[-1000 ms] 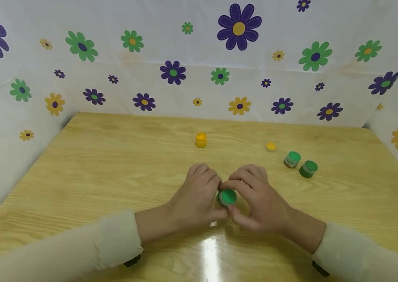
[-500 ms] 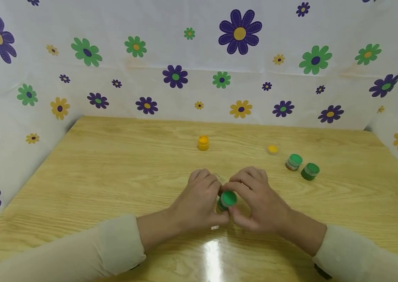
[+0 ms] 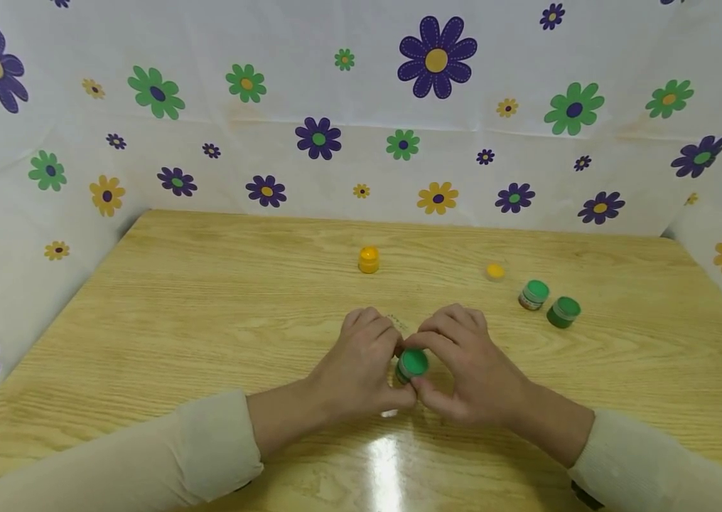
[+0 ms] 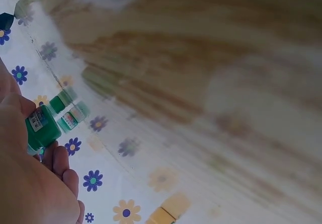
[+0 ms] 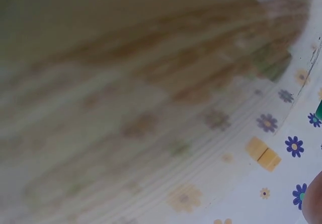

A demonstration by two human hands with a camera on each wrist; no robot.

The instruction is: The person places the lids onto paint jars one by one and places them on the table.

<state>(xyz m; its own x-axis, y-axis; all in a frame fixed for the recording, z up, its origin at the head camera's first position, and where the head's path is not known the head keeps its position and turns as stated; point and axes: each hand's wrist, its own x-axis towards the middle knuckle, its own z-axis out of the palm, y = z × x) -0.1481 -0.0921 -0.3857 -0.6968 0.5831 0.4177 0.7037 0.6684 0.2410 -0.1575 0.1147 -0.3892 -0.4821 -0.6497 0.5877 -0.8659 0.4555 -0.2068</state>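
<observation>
A small jar [image 3: 412, 365] with a green top sits between both hands in the head view. My left hand [image 3: 357, 366] grips it from the left, thumb at the near side. From the right, my right hand [image 3: 472, 366] pinches the jar's upper part, its thumb on the near edge and its index finger on the far edge. The left wrist view shows the jar's green side and a white label [image 4: 37, 118]. Only a bit of a finger [image 5: 313, 204] and a sliver of green show at the edge of the right wrist view.
A yellow jar [image 3: 369, 260] stands at the back of the wooden table [image 3: 220, 284]. Farther right lies a yellow disc like a lid [image 3: 494, 272]. Two green-topped jars [image 3: 534, 294] stand side by side beyond my right hand. Flowered cloth [image 3: 207, 114] surrounds the table.
The head view has shifted slightly. Both hands stay around the green jar, with only slight movement of the right thumb and fingers at its top. The other jars have not moved.
</observation>
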